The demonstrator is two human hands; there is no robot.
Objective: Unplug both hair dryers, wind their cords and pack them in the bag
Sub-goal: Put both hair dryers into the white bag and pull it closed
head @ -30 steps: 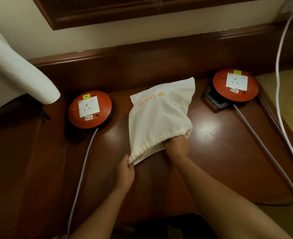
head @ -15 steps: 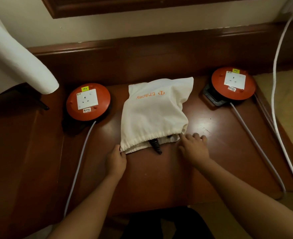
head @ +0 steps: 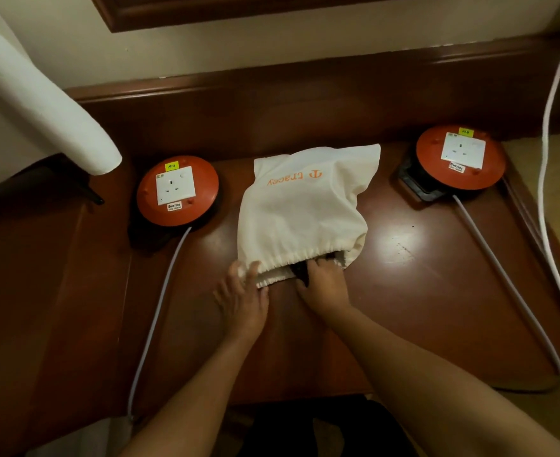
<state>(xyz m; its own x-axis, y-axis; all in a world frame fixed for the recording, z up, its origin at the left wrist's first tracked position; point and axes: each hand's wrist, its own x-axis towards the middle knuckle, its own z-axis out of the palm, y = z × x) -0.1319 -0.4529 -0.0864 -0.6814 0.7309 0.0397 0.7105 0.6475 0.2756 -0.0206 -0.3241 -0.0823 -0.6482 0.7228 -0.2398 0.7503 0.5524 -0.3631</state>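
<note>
Right hand (head: 323, 285) now at bag (head: 305, 209)

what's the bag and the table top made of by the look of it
The bag: soft off-white woven cloth, likely cotton; it creases and gathers at the drawstring mouth. The table top: dark reddish wood or veneer, glossy lacquer; it mirrors a bright glare.
</note>
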